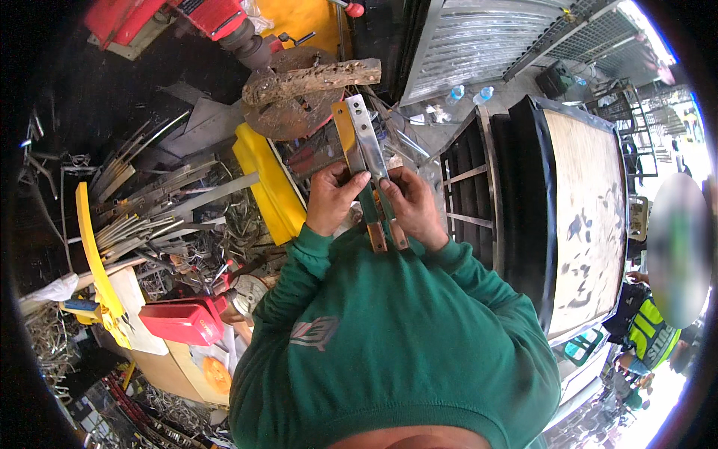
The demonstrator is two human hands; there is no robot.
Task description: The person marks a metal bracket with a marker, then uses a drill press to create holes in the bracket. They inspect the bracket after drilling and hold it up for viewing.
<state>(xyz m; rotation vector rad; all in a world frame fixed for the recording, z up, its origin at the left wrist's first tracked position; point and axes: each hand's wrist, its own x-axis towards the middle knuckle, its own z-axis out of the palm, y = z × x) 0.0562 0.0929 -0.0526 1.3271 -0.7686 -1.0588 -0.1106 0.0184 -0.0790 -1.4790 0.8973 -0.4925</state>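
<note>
Two flat, shiny metal bars (366,135) with drilled holes near their ends stand side by side in front of my chest. The left bar has an orange-yellow sheen at its top, and the right one looks bright silver. My left hand (333,198) is closed on the left bar, its thumb lying across the face. On the right bar my right hand (415,202) is closed, thumb pressed to the metal and fingers behind. Their lower ends reach down close to my green sweater. The fingers behind the bars are partly hidden.
A red drill press (224,22) stands ahead, with a rough wood block (321,78) on its round table. Metal offcuts (142,232) and a yellow bent piece (269,187) lie left. A red machine (183,318) sits lower left. A large black-edged box (587,217) stands right; a person (654,333) is beyond.
</note>
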